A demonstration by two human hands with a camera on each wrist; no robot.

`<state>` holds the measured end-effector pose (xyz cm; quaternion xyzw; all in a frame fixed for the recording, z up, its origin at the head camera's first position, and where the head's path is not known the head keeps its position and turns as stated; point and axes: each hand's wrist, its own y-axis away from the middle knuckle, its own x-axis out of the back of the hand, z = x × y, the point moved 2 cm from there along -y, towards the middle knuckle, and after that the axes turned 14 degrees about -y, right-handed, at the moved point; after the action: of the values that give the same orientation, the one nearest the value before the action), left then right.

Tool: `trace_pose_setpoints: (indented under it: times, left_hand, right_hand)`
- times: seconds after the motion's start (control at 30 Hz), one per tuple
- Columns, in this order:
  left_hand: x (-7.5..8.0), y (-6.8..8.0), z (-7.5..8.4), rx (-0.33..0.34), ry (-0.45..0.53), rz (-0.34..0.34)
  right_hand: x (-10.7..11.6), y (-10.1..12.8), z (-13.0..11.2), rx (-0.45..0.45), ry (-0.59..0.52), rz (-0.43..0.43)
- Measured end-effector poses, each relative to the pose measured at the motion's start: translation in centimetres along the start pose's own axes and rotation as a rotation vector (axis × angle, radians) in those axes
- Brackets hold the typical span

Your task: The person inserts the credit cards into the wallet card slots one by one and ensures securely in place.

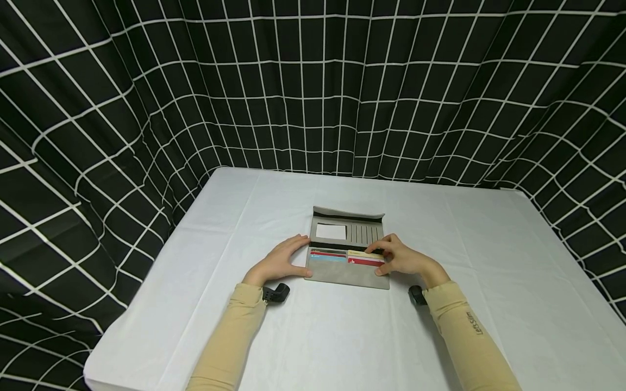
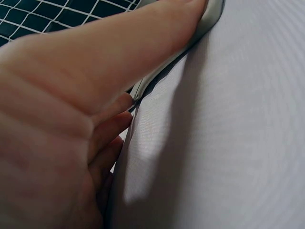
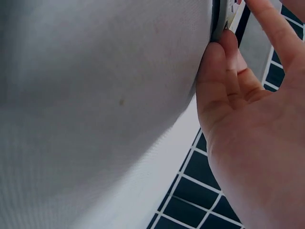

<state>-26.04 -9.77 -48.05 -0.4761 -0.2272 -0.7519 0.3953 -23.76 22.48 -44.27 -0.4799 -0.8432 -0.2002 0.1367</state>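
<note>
Two tan sleeves come in from the bottom of the head view, and each one ends in a hand on the open gray wallet point(image 1: 347, 247). That wallet lies flat in the middle of the bench point(image 1: 489, 255), which has a white cloth over it.

The left hand point(image 1: 279, 264) holds the wallet's left edge. Its thumb presses on the edge and its fingers point(image 1: 298, 241) lie nearly straight on top, so they are relaxed and not gripping. The right hand point(image 1: 403, 259) is at the right edge. Its fingers are bent and pinch the top card point(image 1: 365, 253) in the right stack.

To do this well, I think the left hand should keep pressing down so the wallet does not slide. The right hand should pull only one card, slow and straight along its slot, so the others stay in.

Counting: one wallet, two hands, two stacks of cards. I see about three colored card edges on the left and about three on the right, but they are small and hard to count. One clear window pocket point(image 1: 331, 231) sits above them. A black curtain point(image 1: 146, 81) with white lines hangs behind.
</note>
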Motion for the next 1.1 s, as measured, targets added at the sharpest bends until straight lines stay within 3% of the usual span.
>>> trace_pose_setpoints:
  times: [0.43,0.83,1.1]
  left_hand:
    - [-0.04,0.13,-0.01,0.002,0.003,-0.002]
    - [-0.03,-0.04,-0.03,-0.010,-0.001,0.021]
    - [0.12,-0.01,0.22,0.004,0.001,-0.005]
  right_hand:
    - [-0.22,0.10,0.06,0.042,0.018,0.010]
    - [-0.33,0.12,-0.34,0.025,0.026,0.008]
    - [-0.29,0.22,-0.38,0.042,0.009,0.002]
